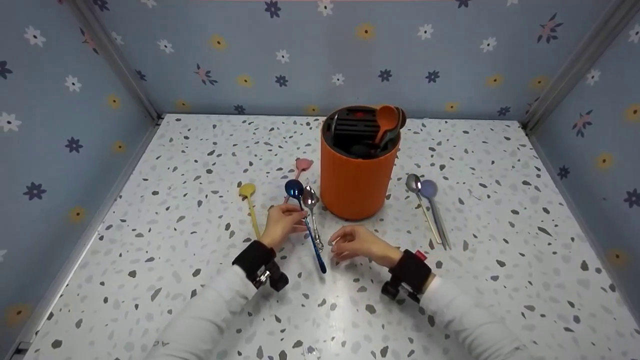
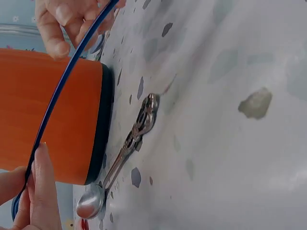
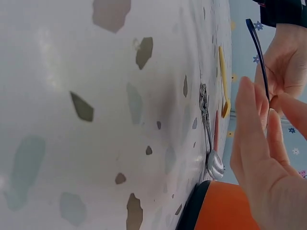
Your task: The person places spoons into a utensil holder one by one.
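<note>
Head: left grip (image 1: 283, 223) pinches blue spoon (image 1: 312, 235) near bowl (image 1: 294, 189).

- Place: looks like a small recording booth, perhaps in a lab
- Flower-print panels (image 1: 340, 55) close in the back and both sides
- Grey strips (image 1: 575, 65) run up the two rear corners
- White, stone-speckled tabletop (image 1: 160, 280) spreads between the panels
- Black wrist cameras (image 1: 277, 281) worn on both arms
- Kitchen touch from the wares: orange utensil holder (image 1: 352, 187), spoons (image 1: 294, 188)
</note>
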`<state>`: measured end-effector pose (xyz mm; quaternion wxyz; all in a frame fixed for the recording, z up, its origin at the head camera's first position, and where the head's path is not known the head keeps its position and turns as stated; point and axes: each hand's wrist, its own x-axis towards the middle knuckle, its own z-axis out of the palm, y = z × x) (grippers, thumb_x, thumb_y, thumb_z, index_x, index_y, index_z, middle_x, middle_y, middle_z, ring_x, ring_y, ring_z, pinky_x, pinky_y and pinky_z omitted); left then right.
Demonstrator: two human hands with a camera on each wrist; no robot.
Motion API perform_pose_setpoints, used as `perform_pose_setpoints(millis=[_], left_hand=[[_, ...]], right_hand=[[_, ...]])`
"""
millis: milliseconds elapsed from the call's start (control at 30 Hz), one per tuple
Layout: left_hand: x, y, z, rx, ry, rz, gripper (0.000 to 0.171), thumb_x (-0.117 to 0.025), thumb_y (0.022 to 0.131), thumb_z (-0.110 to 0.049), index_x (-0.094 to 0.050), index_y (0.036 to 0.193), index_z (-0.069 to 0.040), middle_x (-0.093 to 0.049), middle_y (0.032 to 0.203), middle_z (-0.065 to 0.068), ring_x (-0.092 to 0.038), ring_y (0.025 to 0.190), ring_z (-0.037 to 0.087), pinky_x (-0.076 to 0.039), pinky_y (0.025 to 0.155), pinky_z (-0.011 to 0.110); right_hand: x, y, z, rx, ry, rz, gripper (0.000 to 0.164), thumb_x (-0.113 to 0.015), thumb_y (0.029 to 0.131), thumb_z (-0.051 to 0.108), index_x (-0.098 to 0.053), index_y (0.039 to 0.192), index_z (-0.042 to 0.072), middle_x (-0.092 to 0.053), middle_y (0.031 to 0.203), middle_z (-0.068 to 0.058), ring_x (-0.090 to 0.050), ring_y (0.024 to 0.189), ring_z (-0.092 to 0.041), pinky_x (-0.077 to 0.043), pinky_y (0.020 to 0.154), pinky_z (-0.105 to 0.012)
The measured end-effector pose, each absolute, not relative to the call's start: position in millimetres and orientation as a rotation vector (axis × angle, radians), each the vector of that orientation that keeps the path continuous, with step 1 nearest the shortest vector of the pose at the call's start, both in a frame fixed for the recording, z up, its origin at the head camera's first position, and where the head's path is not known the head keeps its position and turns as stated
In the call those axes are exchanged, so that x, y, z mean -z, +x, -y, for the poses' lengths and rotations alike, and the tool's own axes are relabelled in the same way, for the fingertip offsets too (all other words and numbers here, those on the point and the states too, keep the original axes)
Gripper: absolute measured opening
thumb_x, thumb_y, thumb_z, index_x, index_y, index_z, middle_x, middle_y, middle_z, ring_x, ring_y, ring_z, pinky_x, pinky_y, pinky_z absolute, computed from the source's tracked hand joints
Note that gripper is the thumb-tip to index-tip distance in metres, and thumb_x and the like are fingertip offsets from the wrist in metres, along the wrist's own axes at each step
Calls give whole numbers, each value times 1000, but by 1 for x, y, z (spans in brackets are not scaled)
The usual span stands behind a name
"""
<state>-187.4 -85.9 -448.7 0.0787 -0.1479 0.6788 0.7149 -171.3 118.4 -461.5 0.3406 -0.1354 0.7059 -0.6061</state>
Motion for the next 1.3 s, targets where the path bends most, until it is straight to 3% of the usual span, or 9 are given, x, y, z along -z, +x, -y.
perform_pose_setpoints(millis=[400,600,967,1300], left_hand=[[443,-178,67,-2260,-351,-1955,12,-55,80,9,-51,91,11,-56,70,8,-55,55,12,-54,53,24],[441,-177,64,-2272,-343,-1939,12,-55,80,9,-50,90,9,-55,70,7,-54,54,11,-54,52,23],[430,-175,62,-2240,-310,-1972,10,-56,80,9,-51,89,9,-55,69,7,-56,55,12,-54,53,26],[410,-176,60,-2244,-251,-2003,11,-57,81,6,-51,90,6,-54,74,8,-56,59,13,-55,57,28]], right_hand=[[464,-166,-116,1533,-442,-1812,27,-59,81,4,-56,106,-6,-63,85,-8,-63,73,-18,-54,72,-36],[462,-165,-114,1520,-421,-1835,26,-58,80,0,-55,105,-8,-61,79,-5,-61,69,-15,-54,69,-32],[451,-165,-115,1461,-470,-1825,25,-59,81,1,-52,104,-6,-59,79,-6,-61,68,-17,-53,73,-42],[436,-167,-116,1497,-550,-1859,25,-55,81,-3,-51,105,-10,-57,78,-4,-59,69,-13,-54,70,-35]])
